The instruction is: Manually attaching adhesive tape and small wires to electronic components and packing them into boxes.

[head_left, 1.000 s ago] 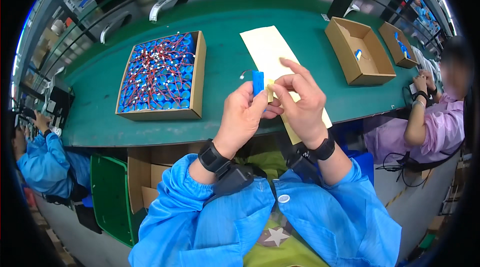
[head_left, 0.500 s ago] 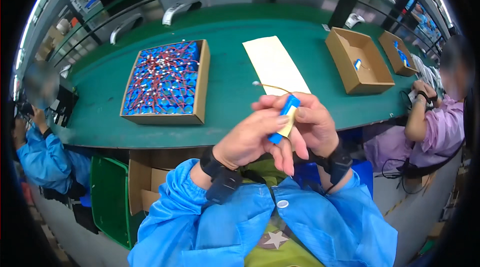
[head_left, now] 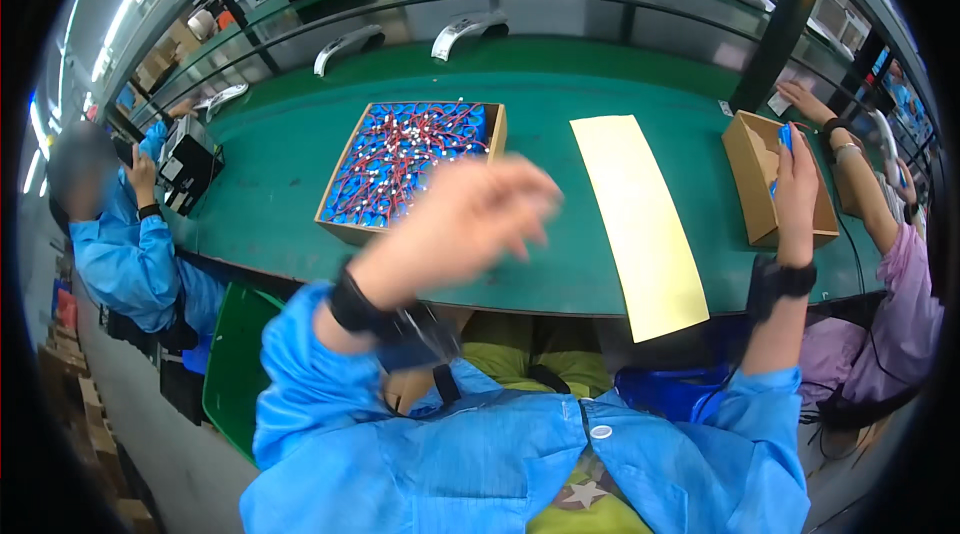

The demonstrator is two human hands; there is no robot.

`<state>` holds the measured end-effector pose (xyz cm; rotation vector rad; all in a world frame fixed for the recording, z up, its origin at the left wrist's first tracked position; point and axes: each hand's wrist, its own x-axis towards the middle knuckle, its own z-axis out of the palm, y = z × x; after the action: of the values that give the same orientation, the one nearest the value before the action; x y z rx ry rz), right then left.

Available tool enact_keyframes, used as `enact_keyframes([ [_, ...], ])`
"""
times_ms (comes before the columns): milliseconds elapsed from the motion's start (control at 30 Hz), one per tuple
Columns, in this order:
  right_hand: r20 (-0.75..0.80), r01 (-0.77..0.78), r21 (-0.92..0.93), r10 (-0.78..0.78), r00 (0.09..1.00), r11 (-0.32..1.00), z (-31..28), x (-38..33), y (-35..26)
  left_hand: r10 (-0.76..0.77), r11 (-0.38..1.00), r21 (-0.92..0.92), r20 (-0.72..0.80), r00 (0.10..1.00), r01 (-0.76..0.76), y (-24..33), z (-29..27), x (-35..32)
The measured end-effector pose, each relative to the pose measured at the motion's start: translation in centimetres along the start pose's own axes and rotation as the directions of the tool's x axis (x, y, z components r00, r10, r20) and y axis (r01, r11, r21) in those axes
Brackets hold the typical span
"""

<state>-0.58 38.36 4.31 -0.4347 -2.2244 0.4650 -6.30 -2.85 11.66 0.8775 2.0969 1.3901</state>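
My right hand [head_left: 797, 196] is upright at the cardboard box [head_left: 748, 179] on the right, its fingers closed on a blue battery pack [head_left: 785, 137]. More blue shows behind that hand inside the box, partly hidden. Blurred by motion, my left hand [head_left: 470, 224] hangs over the near right corner of another box, its fingers loosely apart with nothing visible in them. Blue cylindrical battery packs [head_left: 410, 149] with red and dark wires and white connectors fill this second box. Between the hands a pale yellow sheet [head_left: 645, 234] lies on the green table, its near end past the edge.
On the right, a co-worker's arm [head_left: 868, 174] in a pink sleeve reaches past the cardboard box. Another person in blue [head_left: 120, 254] sits at the left beside a black device [head_left: 190, 164]. A green bin [head_left: 235, 364] stands below the table edge. Dark post [head_left: 785, 29] rises behind.
My hands have parted: the right carried the blue battery pack to the right-hand box, the left swung leftward toward the filled box. The view has shifted, and the co-worker's arm now reaches forward.
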Motion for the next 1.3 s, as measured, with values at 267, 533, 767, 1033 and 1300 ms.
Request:
enact_keyframes([
  [267,0.375,-0.120,-0.500,0.339,0.863,0.858,0.2,1.4,5.4,0.213,0.429,0.897,-0.213,0.954,0.104,-6.7,-8.1,9.0],
  [533,0.041,0.150,0.291,-0.169,0.985,0.945,0.8,-1.6,-5.0,0.193,0.284,0.897,-0.400,0.896,0.340,-8.6,-5.7,12.1],
  [767,0.668,0.086,0.213,-0.209,0.714,0.973,8.8,-4.2,-12.5,0.433,0.693,0.717,-0.490,0.756,0.068,-11.2,-8.5,11.0],
  [1033,0.684,-0.046,0.085,-0.025,0.729,0.995,11.4,-2.8,-11.5,0.192,0.917,-0.219,-0.490,0.851,-0.333,-2.8,-3.1,3.9],
  [1300,0.646,-0.137,0.056,0.069,0.760,0.989,13.4,-3.7,-11.5,-0.066,0.981,-0.192,-0.299,0.952,0.007,-8.5,9.1,6.2],
])
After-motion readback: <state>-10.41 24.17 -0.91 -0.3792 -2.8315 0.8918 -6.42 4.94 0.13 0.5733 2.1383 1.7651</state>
